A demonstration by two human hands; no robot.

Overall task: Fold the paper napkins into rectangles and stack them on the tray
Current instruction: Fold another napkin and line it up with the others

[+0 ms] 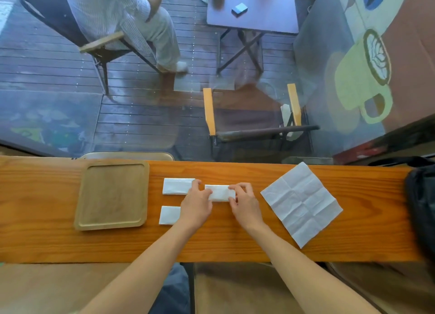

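Item one: my left hand [196, 203], forearm bare and coming in from 7 o'clock, wrist straight, palm down. Its fingers [197, 183] curl onto the left end of a folded napkin [220, 192], thumb against the near edge, pinching that end shut.

Item two: my right hand [244, 202], forearm entering from 5 o'clock, palm down, wrist bent slightly inward. The fingers are curved over the right end of the same folded napkin, thumb tucked at its near edge, closed on the paper. Both hands hold this one strip between them; it lies flat on the table [211, 243], long side running 9 to 3 o'clock, at roughly the middle of my view of the table.

Item three: second folded rectangle [177, 186], at 9 o'clock of the held strip, just beside my left fingers, flat on the table.

Item four: third folded rectangle [169, 215], at 7 o'clock of the held strip, partly hidden under my left wrist.

Item five: wooden tray [81, 210], square with rounded corners, at 9 o'clock of the folded pieces, near them but apart. Nothing lies in it.

Item six: unfolded napkin [301, 204], creased into a grid, turned corner-on, at 3 o'clock of my right hand, apart from it.

Item seven: dark bag [421, 203] at the table's far right edge.
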